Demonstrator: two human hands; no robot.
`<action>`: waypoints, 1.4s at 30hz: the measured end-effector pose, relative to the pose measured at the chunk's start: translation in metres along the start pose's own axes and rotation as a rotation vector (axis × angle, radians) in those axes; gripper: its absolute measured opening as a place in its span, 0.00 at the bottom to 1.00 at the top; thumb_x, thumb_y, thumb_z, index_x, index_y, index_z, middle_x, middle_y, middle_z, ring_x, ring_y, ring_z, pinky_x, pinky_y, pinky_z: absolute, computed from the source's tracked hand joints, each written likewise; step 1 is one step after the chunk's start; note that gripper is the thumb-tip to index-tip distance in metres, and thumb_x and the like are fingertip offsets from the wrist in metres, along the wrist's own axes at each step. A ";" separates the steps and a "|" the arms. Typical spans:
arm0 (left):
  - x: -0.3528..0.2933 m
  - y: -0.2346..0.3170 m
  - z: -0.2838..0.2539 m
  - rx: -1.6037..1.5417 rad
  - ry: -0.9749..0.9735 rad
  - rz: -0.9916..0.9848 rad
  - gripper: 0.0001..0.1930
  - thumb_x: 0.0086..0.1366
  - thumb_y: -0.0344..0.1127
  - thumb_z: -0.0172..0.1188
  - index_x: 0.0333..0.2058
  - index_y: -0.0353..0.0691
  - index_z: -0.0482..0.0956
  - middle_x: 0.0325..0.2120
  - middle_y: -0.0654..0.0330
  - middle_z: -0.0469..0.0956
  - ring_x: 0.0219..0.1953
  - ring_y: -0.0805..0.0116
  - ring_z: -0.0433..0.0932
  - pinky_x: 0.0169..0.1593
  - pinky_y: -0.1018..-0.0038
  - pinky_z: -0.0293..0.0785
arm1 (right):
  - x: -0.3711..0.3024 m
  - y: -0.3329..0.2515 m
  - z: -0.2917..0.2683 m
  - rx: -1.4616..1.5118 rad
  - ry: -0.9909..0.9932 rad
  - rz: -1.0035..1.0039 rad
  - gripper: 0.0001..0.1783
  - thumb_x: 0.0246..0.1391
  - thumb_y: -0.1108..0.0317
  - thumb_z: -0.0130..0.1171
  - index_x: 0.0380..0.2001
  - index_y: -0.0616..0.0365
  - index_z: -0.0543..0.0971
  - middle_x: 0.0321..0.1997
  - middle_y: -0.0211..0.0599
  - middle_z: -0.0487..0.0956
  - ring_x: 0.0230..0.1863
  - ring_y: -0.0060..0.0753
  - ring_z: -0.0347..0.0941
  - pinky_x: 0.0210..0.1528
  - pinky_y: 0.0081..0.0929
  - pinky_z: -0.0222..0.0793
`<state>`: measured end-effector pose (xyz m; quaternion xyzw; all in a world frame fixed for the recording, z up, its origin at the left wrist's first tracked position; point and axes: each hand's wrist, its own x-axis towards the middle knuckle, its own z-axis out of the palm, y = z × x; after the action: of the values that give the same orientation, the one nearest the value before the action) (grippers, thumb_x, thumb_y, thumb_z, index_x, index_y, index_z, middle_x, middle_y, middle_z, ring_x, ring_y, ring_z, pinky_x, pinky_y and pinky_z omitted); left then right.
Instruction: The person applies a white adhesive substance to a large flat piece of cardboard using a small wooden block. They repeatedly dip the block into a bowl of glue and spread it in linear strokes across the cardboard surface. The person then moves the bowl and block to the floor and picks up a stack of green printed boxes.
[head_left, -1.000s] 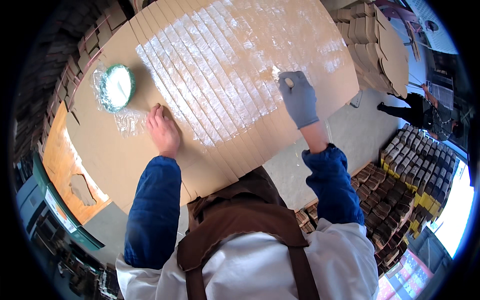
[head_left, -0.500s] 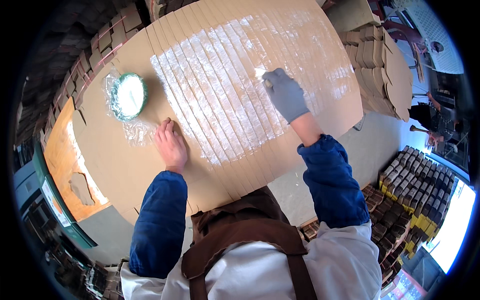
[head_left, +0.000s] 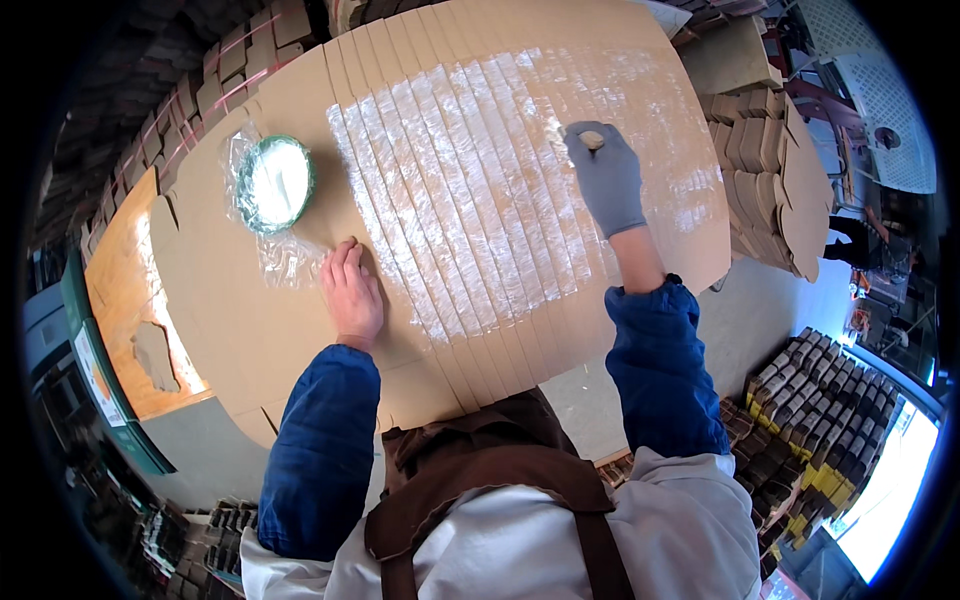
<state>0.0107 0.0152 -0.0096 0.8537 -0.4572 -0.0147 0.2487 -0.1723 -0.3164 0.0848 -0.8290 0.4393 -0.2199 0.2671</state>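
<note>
Overlapping brown cardboard sheets (head_left: 420,370) lie in a stepped row before me, their strips streaked with wet white paste (head_left: 440,190). My right hand (head_left: 606,180), in a grey glove, is closed round a brush (head_left: 592,140); the end of its pale handle pokes out of the fist, and the bristles, partly hidden, meet the pasted cardboard. My left hand (head_left: 352,298) is bare and rests flat on unpasted cardboard, left of the white streaks. Just beyond it sits a round green-rimmed tub (head_left: 277,185) of white paste on crumpled clear plastic (head_left: 285,262).
Stacks of cut cardboard (head_left: 765,180) stand past the right edge of the sheets. Bundled dark pieces with yellow parts (head_left: 820,400) are piled at lower right. An orange-brown board (head_left: 130,300) lies at far left. Another person (head_left: 870,240) is at the far right.
My right hand has moved right across the pasted sheets with the brush, its fist turned so the handle end shows. The sheets and tub appear slightly farther right; my left hand stays on the cardboard.
</note>
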 end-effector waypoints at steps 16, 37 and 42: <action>0.000 0.003 0.000 -0.004 0.007 -0.021 0.23 0.56 0.20 0.52 0.53 0.37 0.70 0.56 0.52 0.70 0.60 0.45 0.64 0.66 0.50 0.57 | 0.071 -0.014 0.043 -0.147 -0.084 -0.110 0.18 0.61 0.53 0.51 0.38 0.56 0.80 0.38 0.53 0.81 0.41 0.60 0.77 0.45 0.47 0.73; -0.001 0.005 0.004 -0.013 -0.007 -0.007 0.22 0.59 0.21 0.52 0.54 0.35 0.70 0.58 0.51 0.69 0.60 0.44 0.65 0.66 0.52 0.58 | 0.198 0.020 0.023 -0.539 -0.175 -0.222 0.21 0.62 0.51 0.47 0.42 0.53 0.81 0.45 0.47 0.82 0.47 0.55 0.77 0.50 0.51 0.72; -0.002 -0.004 0.000 0.049 0.031 0.037 0.20 0.63 0.22 0.48 0.54 0.34 0.69 0.57 0.49 0.70 0.60 0.46 0.65 0.64 0.55 0.59 | 0.093 0.017 -0.011 -0.362 -0.242 -0.204 0.16 0.61 0.52 0.51 0.40 0.48 0.81 0.45 0.43 0.81 0.46 0.54 0.77 0.48 0.49 0.73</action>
<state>0.0119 0.0187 -0.0117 0.8510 -0.4693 0.0145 0.2353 -0.1409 -0.4058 0.0947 -0.9237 0.3504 -0.0627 0.1414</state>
